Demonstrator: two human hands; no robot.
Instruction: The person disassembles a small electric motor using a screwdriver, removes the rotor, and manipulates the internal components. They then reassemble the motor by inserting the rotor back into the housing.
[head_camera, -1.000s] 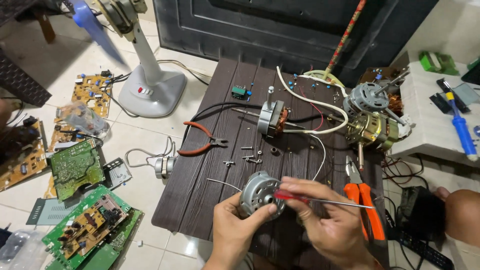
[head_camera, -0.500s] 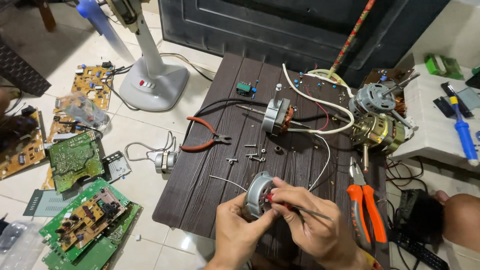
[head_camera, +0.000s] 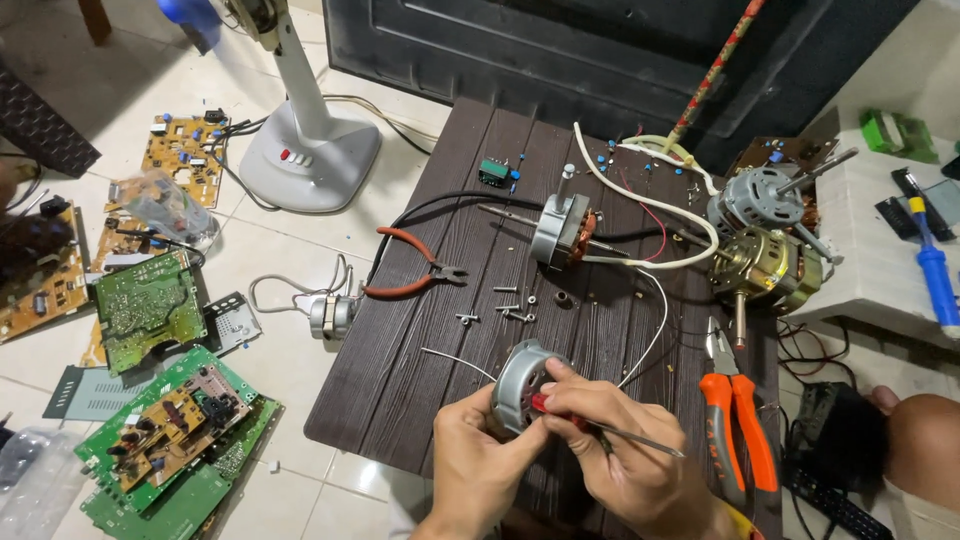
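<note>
Holding a round grey motor housing (head_camera: 522, 385) low over the near edge of the dark wood-grain table (head_camera: 420, 330), the left hand (head_camera: 480, 465) cups it from below with fingers clenched round the rim, while the right hand (head_camera: 610, 445) grasps a red-handled screwdriver (head_camera: 600, 428) in a pinch, its handle end pressed against the housing's face and its metal shaft pointing out to the right. Head view, against the frames a second and half a second back: the housing sits in much the same spot, but the right hand has closed in and curled over the front of it, and the tool now lies tighter to the part, so the work on that face reads as under way, not finished. Loose screws (head_camera: 505, 312) lie on the table just beyond the hands; orange-handled pliers (head_camera: 738, 420) sit to the right, red-handled pliers (head_camera: 405, 265) at the left edge. Farther back, a stator with copper winding (head_camera: 560, 228) and two whole motors (head_camera: 770, 240). Packaging and labels: a small green box (head_camera: 900, 135) on the pale ledge at upper right; a small green component (head_camera: 493, 171) on the table's far half; a clear plastic bag (head_camera: 160, 205) on the floor among green circuit boards (head_camera: 150, 305).
</note>
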